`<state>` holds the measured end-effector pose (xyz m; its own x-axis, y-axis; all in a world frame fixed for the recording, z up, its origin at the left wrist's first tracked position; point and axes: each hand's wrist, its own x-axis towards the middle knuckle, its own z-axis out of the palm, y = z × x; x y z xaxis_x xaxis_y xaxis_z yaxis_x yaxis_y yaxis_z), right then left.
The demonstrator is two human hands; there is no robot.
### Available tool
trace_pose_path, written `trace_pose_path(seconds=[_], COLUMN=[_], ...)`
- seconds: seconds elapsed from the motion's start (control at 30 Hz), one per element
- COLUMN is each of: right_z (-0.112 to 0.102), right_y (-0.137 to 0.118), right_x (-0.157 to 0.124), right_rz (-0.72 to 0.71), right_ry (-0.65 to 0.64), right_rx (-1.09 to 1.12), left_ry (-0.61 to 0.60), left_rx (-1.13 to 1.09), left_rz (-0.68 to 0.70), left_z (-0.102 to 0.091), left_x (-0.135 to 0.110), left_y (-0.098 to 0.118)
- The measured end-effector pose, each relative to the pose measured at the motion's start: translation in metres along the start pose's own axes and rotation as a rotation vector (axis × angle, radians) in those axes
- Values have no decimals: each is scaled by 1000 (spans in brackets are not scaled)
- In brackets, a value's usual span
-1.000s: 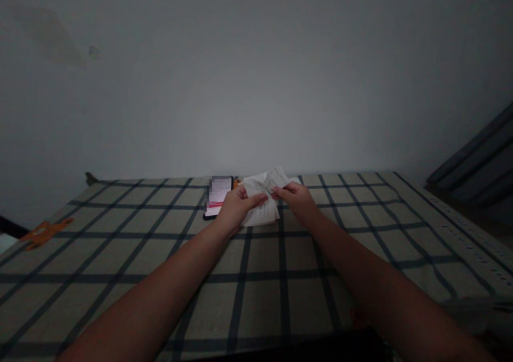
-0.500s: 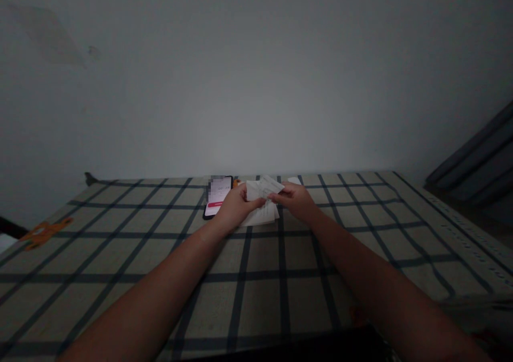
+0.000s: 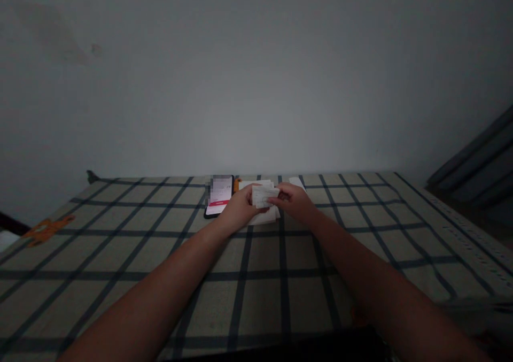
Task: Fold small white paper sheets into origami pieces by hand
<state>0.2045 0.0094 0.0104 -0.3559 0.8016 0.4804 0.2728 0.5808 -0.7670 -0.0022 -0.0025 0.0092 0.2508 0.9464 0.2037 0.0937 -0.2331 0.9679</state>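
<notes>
A small folded sheet of white paper point(image 3: 262, 195) with faint print is held up between both hands. My left hand point(image 3: 239, 208) grips its left side, thumb toward the front and fingers behind. On its right side, my right hand point(image 3: 295, 200) pinches the paper between thumb and fingers. Beneath them, larger white sheets point(image 3: 266, 216) lie on the checked cloth, partly hidden by the hands. Another white piece of paper point(image 3: 297, 182) shows just behind my right hand. Left of the hands lies a phone point(image 3: 219, 195) with a lit screen and a red bar.
The checked cloth point(image 3: 160, 255) covers the surface up to a plain wall point(image 3: 256, 84). An orange patterned patch point(image 3: 50, 229) is at the left edge. Dark draped fabric point(image 3: 473, 153) stands at the far right.
The paper in my hands has gone from a wider, angled shape to a smaller, more compact folded one. My left hand has shifted slightly; the phone stays in place.
</notes>
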Motion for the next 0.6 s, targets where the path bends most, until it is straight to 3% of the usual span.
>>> trace_pose_path(seconds=[0.1, 0.27, 0.47, 0.6], right_z=[-3, -5, -1, 1], right_y=[2, 2, 9, 12], right_x=[1, 1, 0, 0], right_rz=[-9, -75, -63, -8], right_ry=[30, 31, 78, 168], right_rx=[-70, -94, 26, 126], left_ry=[-53, -130, -98, -2], left_rx=[-36, -302, -154, -189], left_rz=[-17, -95, -29, -36], left_z=[2, 6, 3, 2], left_x=[-3, -6, -1, -1], left_y=[2, 8, 1, 4])
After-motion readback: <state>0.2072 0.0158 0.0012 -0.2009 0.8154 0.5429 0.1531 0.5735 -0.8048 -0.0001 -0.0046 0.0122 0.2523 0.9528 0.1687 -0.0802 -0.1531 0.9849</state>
